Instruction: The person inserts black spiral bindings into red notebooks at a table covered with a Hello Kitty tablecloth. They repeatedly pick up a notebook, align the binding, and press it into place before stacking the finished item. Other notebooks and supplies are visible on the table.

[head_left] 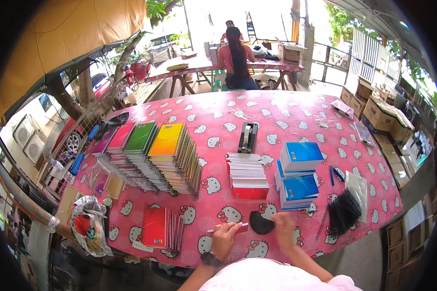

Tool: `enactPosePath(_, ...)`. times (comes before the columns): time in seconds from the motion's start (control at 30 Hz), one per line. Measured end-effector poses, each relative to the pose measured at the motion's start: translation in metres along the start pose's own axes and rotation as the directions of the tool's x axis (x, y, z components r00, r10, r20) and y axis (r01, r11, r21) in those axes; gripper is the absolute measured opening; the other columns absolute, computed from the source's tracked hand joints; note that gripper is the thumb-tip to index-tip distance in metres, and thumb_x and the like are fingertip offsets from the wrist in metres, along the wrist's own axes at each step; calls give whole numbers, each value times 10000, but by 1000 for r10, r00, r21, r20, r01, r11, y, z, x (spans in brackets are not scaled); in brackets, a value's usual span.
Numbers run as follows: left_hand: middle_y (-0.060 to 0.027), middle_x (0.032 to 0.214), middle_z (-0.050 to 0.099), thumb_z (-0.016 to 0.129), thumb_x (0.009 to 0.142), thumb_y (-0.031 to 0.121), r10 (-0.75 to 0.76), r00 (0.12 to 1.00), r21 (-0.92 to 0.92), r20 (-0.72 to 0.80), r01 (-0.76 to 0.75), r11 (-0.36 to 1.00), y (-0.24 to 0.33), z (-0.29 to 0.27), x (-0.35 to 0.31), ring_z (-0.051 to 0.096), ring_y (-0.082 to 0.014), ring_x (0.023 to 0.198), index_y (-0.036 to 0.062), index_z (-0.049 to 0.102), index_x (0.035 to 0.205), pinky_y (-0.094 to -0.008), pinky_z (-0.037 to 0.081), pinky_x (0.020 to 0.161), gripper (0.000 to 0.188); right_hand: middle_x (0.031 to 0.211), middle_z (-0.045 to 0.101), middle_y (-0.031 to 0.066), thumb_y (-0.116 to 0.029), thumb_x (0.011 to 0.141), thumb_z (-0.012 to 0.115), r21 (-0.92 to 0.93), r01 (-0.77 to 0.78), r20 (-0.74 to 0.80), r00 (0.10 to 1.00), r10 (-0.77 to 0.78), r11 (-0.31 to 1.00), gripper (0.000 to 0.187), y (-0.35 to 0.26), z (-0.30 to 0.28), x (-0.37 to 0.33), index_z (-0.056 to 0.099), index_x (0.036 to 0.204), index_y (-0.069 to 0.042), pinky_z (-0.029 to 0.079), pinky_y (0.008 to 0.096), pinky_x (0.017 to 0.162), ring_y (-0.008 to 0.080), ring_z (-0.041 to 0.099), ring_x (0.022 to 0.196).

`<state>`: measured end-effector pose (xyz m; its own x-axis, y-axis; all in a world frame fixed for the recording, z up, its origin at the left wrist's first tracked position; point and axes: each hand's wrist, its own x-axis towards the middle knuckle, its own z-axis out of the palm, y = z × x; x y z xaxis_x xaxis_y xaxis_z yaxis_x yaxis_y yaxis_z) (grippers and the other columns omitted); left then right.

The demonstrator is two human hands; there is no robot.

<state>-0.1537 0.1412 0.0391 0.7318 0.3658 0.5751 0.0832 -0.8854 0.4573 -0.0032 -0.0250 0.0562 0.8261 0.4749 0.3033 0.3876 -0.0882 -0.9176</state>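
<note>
My left hand (pixel 222 238), with a dark watch at the wrist, is closed around a thin white-and-red thing (pixel 240 229) seen almost edge-on. My right hand (pixel 284 227) is smeared by motion, its fingers unclear, just right of a black rounded flat object (pixel 261 222) on the table. Whether it touches that object I cannot tell. Beyond my hands lies a pile of white page blocks with red covers (pixel 250 193). Stacks of blue-covered pads (pixel 300 188) stand to its right. Spiral-bound red notebooks (pixel 156 227) are piled left of my left hand.
Tall stacks of yellow (pixel 167 139), green and red spiral notebooks rise at left. A black tape dispenser (pixel 247 137) sits mid-table. At right are blue pen-like tools (pixel 332 175) and black spiral coils (pixel 344 211). A cloth-filled bag (pixel 90 225) rests at the left edge. People sit at a far table.
</note>
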Motion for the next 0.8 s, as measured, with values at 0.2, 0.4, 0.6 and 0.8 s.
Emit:
enactPosePath(0.2,-19,955,652,617,756,32,29,999,-9,-16,-29,1000,10,1,7,609,-195,883,141,695,1050,-357,459,796,324,864,545,103,-152,828,654,-775,-137,-316,929,-191,617,149,78,-150,11,603,920,-47,437,361,751,276,538,831)
enactPosePath(0.4,-10,929,636,637,741,48,45,998,-37,-37,-47,998,5,-1,9,598,-193,894,142,710,1021,-356,456,803,304,934,552,115,-77,810,642,-832,-103,-148,988,-39,545,195,114,-169,-6,578,993,-54,440,398,781,318,536,898)
enactPosePath(0.6,14,883,643,664,767,70,56,995,-49,-82,-60,997,0,5,10,583,-178,825,181,730,959,-339,446,733,232,902,583,112,-51,868,551,-610,-125,-381,912,-151,783,198,120,-171,6,589,1062,-41,459,369,748,268,554,801)
enactPosePath(0.8,30,863,640,671,744,79,85,992,-14,-93,-86,996,4,3,6,577,-162,801,199,731,966,-325,440,716,259,800,537,-15,-113,960,483,-196,-269,62,956,286,943,265,22,-134,17,551,1211,-62,396,225,602,82,473,669)
